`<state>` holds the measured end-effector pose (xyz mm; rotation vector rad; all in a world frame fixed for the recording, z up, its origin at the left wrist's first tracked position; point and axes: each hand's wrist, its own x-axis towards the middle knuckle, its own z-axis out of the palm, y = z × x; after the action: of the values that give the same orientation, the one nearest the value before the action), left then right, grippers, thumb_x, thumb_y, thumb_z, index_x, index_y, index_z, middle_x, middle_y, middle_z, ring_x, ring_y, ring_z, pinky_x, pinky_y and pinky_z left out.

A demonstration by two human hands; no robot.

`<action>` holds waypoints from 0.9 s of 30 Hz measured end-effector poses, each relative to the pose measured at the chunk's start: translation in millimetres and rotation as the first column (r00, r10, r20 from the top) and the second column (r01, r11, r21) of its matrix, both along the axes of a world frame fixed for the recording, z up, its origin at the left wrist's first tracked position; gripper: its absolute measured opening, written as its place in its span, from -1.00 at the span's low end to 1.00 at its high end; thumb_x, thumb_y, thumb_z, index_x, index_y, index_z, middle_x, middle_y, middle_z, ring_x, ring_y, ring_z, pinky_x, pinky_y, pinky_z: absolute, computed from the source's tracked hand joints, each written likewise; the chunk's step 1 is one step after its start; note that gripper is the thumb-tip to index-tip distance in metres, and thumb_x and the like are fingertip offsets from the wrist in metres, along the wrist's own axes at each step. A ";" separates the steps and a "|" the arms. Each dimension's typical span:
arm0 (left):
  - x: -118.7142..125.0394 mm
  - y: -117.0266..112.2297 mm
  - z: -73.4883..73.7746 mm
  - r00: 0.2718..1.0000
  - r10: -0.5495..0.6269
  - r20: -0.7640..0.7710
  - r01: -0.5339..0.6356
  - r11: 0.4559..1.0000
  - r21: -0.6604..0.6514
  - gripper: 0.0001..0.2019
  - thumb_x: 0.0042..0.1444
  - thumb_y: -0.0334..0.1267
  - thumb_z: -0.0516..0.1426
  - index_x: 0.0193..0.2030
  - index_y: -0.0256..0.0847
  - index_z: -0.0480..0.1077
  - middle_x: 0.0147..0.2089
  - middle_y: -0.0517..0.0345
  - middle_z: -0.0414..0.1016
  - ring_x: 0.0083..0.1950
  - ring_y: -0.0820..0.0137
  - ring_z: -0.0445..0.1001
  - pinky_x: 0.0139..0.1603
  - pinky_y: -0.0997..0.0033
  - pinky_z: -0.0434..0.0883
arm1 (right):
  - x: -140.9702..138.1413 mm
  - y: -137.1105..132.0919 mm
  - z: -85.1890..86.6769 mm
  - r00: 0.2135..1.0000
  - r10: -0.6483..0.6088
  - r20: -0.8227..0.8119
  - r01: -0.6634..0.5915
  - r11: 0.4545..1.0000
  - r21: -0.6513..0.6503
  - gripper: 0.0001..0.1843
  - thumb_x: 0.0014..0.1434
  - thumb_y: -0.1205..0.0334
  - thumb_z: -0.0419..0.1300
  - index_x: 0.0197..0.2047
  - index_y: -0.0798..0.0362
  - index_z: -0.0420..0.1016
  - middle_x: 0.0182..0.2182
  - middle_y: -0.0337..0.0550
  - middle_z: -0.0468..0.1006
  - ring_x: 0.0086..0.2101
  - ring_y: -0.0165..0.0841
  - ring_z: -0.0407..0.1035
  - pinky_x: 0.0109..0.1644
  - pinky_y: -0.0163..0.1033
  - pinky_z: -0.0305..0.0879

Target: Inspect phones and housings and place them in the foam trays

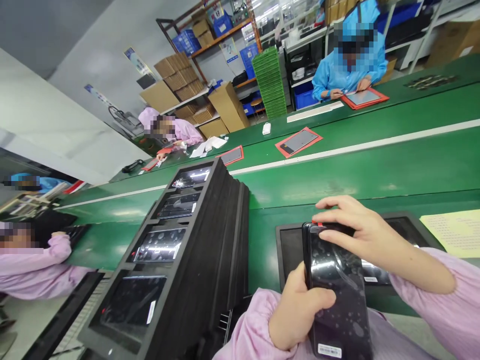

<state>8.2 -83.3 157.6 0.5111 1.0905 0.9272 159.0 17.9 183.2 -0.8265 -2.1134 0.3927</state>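
Phone screens (339, 280), stacked with edges nearly flush, lie in the left hand (294, 307), just this side of the black foam tray (282, 242). That hand grips their long side, thumb pressed on the top face; the right hand (358, 227) has fingers partly spread at the far end, by the red tab (320, 224), though whether they pinch it cannot be told. Good handling probably calls for light, steady thumb pressure, aligned edges and fingertips on rims rather than glass.

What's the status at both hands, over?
Left hand holding stacked dark panels. Right hand at their top end. Black tray partly hidden behind; nothing visibly blocking.
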 end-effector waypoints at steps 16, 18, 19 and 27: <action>-15.1 7.6 11.2 0.969 0.207 0.133 -0.213 0.977 0.031 -0.75 -0.33 -0.38 0.26 -0.40 -0.28 0.39 -0.48 0.22 0.41 -0.43 0.45 0.33 -0.34 0.45 0.25 | 3.5 -35.9 10.6 0.708 0.575 0.410 -0.692 0.680 0.242 -0.69 0.28 0.34 -0.03 -0.15 -0.04 0.53 -0.01 -0.23 0.51 0.14 -0.37 0.21 0.14 -0.28 0.31; -12.9 9.7 7.2 0.959 0.230 0.163 -0.245 0.967 0.077 -0.73 -0.19 -0.29 0.28 -0.29 -0.26 0.41 -0.37 0.17 0.47 -0.32 0.39 0.39 -0.23 0.40 0.29 | 1.7 -27.5 2.6 0.782 0.533 0.323 -0.614 0.748 0.252 -0.67 0.25 0.40 -0.06 -0.17 0.02 0.53 0.03 -0.13 0.47 0.23 -0.27 0.05 0.13 -0.16 0.31; -12.0 10.4 4.4 0.951 0.237 0.199 -0.258 0.962 0.089 -0.72 -0.11 -0.21 0.26 -0.24 -0.26 0.41 -0.31 0.13 0.48 -0.26 0.35 0.42 -0.17 0.36 0.30 | 1.7 -23.3 -1.9 0.825 0.483 0.293 -0.554 0.793 0.252 -0.69 0.23 0.40 -0.04 -0.18 0.02 0.52 0.05 -0.08 0.44 0.24 -0.20 0.02 0.10 -0.07 0.32; -10.4 13.1 -1.9 0.922 0.292 0.254 -0.319 0.945 0.071 -0.74 -0.03 -0.22 0.18 -0.19 -0.28 0.44 -0.20 0.07 0.52 -0.06 0.20 0.44 0.02 0.26 0.29 | -12.7 -11.2 -24.4 0.995 0.069 0.067 -0.076 0.991 0.109 -0.72 0.21 0.18 0.09 -0.54 -0.02 0.37 -0.19 -0.10 0.47 -0.10 -0.11 0.33 -0.08 0.08 0.27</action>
<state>-2.2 -70.2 155.7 0.3108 0.9137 1.2960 146.2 6.7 158.8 -0.7066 -2.2071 0.2867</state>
